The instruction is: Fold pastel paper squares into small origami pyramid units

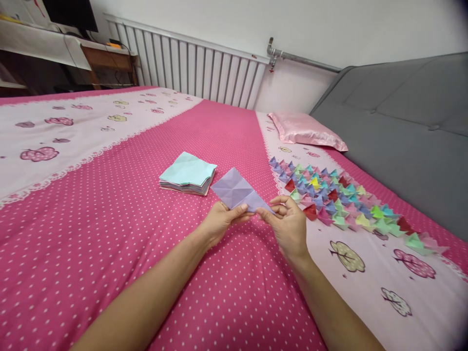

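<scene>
A purple sheet of origami paper [236, 187] with crossing crease lines is held up between both hands over the bed. My left hand [223, 219] pinches its lower edge, thumb on top. At the lower right corner, my right hand [287, 222] grips the paper between thumb and fingers. The near edge of the sheet appears folded over. Just beyond my left hand lies a stack of square paper [188, 170], pale blue on top. To the right of my right hand stand rows of small folded paper boats [340, 204] in many colours.
A pink dotted bedspread [127, 243] covers the bed. Towards the far right lie a pink pillow [307, 130] and a grey padded headboard [398, 107]. A white radiator [193, 63] lines the wall, with a desk [106, 58] and dark monitor [71, 14] at far left.
</scene>
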Motion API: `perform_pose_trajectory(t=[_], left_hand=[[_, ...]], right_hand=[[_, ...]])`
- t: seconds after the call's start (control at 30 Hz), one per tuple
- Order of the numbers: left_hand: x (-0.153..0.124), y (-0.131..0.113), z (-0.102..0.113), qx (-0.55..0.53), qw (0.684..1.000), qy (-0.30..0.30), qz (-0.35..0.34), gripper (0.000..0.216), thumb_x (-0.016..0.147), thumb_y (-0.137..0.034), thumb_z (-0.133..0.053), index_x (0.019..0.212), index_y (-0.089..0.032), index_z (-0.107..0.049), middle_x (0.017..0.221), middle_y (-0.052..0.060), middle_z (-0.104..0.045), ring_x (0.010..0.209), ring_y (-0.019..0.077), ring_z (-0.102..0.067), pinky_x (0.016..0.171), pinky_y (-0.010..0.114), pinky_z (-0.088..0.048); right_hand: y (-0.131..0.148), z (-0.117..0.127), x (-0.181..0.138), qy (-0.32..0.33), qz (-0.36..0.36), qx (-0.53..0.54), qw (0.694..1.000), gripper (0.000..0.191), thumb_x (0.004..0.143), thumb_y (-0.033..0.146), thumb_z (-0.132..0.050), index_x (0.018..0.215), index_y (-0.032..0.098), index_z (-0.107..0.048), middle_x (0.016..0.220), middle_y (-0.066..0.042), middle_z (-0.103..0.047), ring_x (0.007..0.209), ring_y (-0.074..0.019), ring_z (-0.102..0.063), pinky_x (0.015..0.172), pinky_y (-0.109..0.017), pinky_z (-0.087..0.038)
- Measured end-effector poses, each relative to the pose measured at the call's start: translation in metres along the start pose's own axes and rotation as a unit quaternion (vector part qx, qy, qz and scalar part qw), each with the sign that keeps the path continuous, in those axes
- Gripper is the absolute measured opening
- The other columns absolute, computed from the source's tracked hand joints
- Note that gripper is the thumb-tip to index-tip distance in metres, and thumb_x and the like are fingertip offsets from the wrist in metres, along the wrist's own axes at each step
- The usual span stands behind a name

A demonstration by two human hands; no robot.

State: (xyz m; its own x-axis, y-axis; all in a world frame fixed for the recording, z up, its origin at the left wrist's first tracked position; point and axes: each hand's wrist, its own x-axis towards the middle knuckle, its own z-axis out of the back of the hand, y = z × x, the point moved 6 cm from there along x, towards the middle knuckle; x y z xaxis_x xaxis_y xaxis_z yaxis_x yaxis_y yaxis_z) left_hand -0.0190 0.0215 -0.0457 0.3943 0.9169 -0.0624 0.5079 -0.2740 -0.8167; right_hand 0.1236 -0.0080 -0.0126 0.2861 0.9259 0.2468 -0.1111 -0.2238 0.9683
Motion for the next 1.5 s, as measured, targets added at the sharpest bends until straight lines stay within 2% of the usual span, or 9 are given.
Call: perform_pose_trajectory(t=[0.47, 0.63, 0.73, 0.87, 0.97, 1.1, 1.27, 1.37, 1.5], left_hand=[[0.003, -0.002, 0.000, -0.026, 1.000, -0.006, 0.009, 0.018, 0.083, -0.018, -0.057, 0.090, -0.008, -0.070, 0.095, 0.012, -0.072, 0.086, 0.0151, -0.068, 0.082, 0.022, -0.051], [0.007, -0.011, 0.005, 0.073, 0.994, -0.028, -0.080, 0.026, 0.071, -0.027, -0.070, 0.092, -0.011, -0.067, 0.091, 0.009, -0.072, 0.082, 0.0173, -0.067, 0.075, 0.025, -0.052], [0.008, -0.016, 0.015, 0.178, 0.972, -0.089, -0.125, 0.028, 0.071, -0.031, -0.068, 0.090, -0.011, -0.065, 0.081, 0.007, -0.072, 0.069, 0.0161, -0.066, 0.063, 0.024, -0.051], [-0.001, -0.030, 0.022, 0.367, 0.886, -0.168, -0.230, 0.023, 0.078, -0.030, -0.058, 0.091, -0.013, -0.066, 0.068, 0.005, -0.070, 0.059, 0.0146, -0.064, 0.056, 0.023, -0.047], [-0.015, -0.040, 0.017, 0.491, 0.783, -0.214, -0.316, 0.019, 0.079, -0.027, -0.056, 0.085, -0.016, -0.070, 0.056, 0.001, -0.065, 0.048, 0.0109, -0.058, 0.050, 0.020, -0.041], [-0.029, -0.045, 0.004, 0.571, 0.669, -0.221, -0.421, 0.017, 0.077, -0.019, -0.057, 0.086, -0.018, -0.072, 0.054, 0.000, -0.066, 0.045, 0.0093, -0.057, 0.048, 0.019, -0.040], [-0.044, -0.049, -0.009, 0.576, 0.580, -0.198, -0.541, 0.021, 0.073, -0.009, -0.056, 0.086, -0.018, -0.071, 0.065, 0.001, -0.072, 0.049, 0.0097, -0.062, 0.051, 0.019, -0.045], [-0.048, -0.050, -0.011, 0.536, 0.609, -0.181, -0.556, 0.026, 0.071, -0.005, -0.055, 0.086, -0.018, -0.071, 0.071, 0.001, -0.073, 0.058, 0.0107, -0.065, 0.057, 0.019, -0.049], [-0.033, -0.046, -0.007, 0.415, 0.782, -0.107, -0.452, 0.029, 0.066, -0.007, -0.056, 0.090, -0.017, -0.071, 0.083, 0.005, -0.074, 0.071, 0.0141, -0.067, 0.069, 0.023, -0.053]], right_hand=[[-0.004, 0.002, 0.009, 0.046, -0.043, 0.046, 0.997, 0.041, 0.071, 0.037, -0.069, 0.102, 0.018, -0.051, 0.058, 0.003, -0.065, 0.059, -0.0160, -0.068, 0.058, -0.025, -0.053], [-0.014, -0.002, 0.011, 0.105, -0.079, -0.014, 0.991, 0.042, 0.074, 0.037, -0.064, 0.107, 0.016, -0.051, 0.067, -0.002, -0.067, 0.065, -0.0175, -0.067, 0.065, -0.031, -0.054], [-0.007, 0.005, 0.013, 0.077, -0.018, -0.082, 0.993, 0.041, 0.072, 0.031, -0.065, 0.109, 0.017, -0.052, 0.092, -0.009, -0.067, 0.086, -0.0206, -0.066, 0.080, -0.039, -0.051], [0.025, 0.013, 0.003, -0.005, 0.123, -0.178, 0.976, 0.044, 0.074, 0.027, -0.064, 0.117, 0.021, -0.052, 0.088, -0.004, -0.064, 0.083, -0.0187, -0.062, 0.081, -0.039, -0.050], [0.041, -0.001, -0.013, 0.070, 0.157, -0.175, 0.969, 0.059, 0.078, 0.024, -0.061, 0.133, 0.026, -0.039, 0.069, 0.002, -0.064, 0.064, -0.0158, -0.062, 0.071, -0.035, -0.054], [0.045, -0.021, -0.030, 0.159, 0.198, -0.169, 0.952, 0.070, 0.079, 0.019, -0.060, 0.140, 0.032, -0.029, 0.079, 0.001, -0.070, 0.067, -0.0164, -0.066, 0.066, -0.032, -0.058], [0.031, -0.019, -0.024, 0.136, 0.179, -0.139, 0.964, 0.053, 0.077, 0.015, -0.060, 0.127, 0.030, -0.049, 0.087, 0.001, -0.071, 0.063, -0.0148, -0.067, 0.057, -0.028, -0.057], [0.028, -0.015, -0.018, 0.127, 0.201, -0.135, 0.962, 0.033, 0.076, 0.010, -0.058, 0.103, 0.027, -0.065, 0.098, 0.001, -0.070, 0.076, -0.0150, -0.068, 0.066, -0.026, -0.056], [0.023, -0.010, -0.009, 0.122, 0.189, -0.124, 0.967, 0.030, 0.074, 0.006, -0.058, 0.092, 0.026, -0.070, 0.092, 0.002, -0.072, 0.088, -0.0158, -0.067, 0.079, -0.027, -0.052]])
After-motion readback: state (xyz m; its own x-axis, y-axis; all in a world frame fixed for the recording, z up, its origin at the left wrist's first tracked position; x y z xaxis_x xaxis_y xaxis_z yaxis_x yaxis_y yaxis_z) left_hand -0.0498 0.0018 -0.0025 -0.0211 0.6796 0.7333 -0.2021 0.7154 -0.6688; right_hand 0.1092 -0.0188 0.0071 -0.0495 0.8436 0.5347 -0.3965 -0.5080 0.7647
